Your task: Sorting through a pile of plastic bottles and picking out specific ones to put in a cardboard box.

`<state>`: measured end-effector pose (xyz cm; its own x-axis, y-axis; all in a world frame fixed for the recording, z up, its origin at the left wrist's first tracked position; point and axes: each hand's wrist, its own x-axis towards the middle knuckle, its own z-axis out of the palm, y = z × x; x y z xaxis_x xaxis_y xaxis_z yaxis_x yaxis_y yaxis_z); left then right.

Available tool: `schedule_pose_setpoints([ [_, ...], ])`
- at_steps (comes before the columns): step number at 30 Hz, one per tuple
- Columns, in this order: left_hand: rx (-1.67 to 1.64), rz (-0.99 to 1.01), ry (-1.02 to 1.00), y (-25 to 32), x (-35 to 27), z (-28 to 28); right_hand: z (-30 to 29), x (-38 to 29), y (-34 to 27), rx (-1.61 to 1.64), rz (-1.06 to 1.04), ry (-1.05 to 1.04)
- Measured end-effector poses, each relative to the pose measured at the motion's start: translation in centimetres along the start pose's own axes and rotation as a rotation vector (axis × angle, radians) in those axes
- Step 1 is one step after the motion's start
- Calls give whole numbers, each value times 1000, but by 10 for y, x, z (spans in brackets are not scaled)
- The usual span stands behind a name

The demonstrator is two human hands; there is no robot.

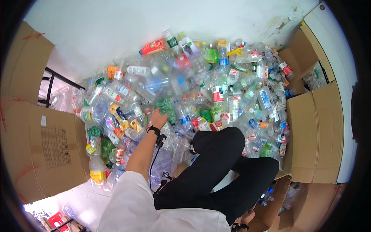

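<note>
My left hand (158,119) is at the near left edge of a crumpled green plastic bottle (167,109), its fingers closed on it. A dark band with a small cabled device sits on that wrist. Right of the green bottle lies a clear bottle with a blue label (182,115). Around them spreads a deep heap of clear and coloured plastic bottles (153,85). My right hand (247,216) is low at the bottom right, beside my leg and an open cardboard box (279,197). My leg partly hides it, and its fingers cannot be made out.
Large cardboard sheets (58,150) wall the heap on the left, and more cardboard (314,133) stands on the right. A white wall (162,17) rises behind. My black-trousered legs (214,150) bend over the near bottles. A red crate (58,221) is at the lower left.
</note>
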<state>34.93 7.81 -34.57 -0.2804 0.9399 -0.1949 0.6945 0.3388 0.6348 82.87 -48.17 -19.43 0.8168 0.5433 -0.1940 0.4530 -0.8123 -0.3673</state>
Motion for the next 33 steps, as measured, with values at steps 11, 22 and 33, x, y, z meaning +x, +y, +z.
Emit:
schedule_pose_setpoints([
  [11, -97, 197, 190, 135, 106, 8, 9, 15, -20, 59, 35, 48],
  [22, -130, 187, 191, 274, 197, 92, 1, 24, -37, 112, 110, 90],
  [33, 163, 210, 227, 315, 178, 88, 8, 36, -37, 149, 127, 92],
])
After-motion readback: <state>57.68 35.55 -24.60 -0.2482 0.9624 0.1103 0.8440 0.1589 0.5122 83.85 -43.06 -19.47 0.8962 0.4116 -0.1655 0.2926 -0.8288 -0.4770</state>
